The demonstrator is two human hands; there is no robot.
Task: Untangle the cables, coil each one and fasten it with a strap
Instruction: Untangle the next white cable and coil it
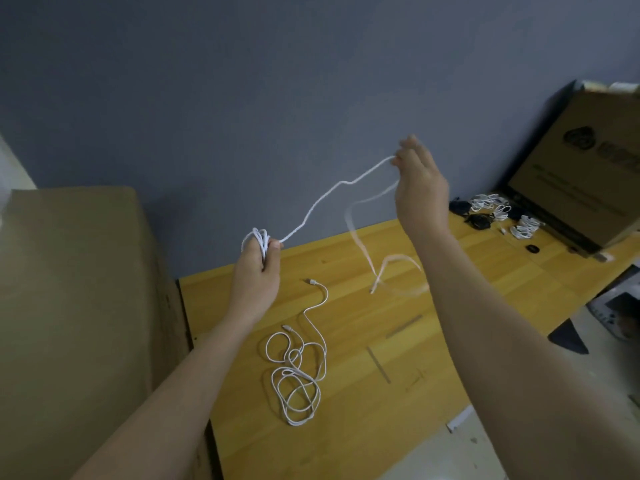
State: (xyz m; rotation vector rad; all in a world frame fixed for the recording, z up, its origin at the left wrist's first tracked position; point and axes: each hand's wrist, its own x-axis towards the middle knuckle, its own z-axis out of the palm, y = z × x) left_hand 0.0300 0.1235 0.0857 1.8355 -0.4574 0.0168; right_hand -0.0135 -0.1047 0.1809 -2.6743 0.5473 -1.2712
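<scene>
A yellow wooden tabletop (363, 445) stands against a grey-blue wall (242, 98). A plain brown cardboard box (79, 306) rises at its left edge; a printed cardboard box (588, 174) leans far right.

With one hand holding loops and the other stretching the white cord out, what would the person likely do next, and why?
Probably bring the right hand back toward the left hand to lay another loop onto the coil. The left grip already holds a few turns, a stretch of the white cable runs between the hands, and its blurred tail hangs loose over the table, so more remains to wind.
</scene>
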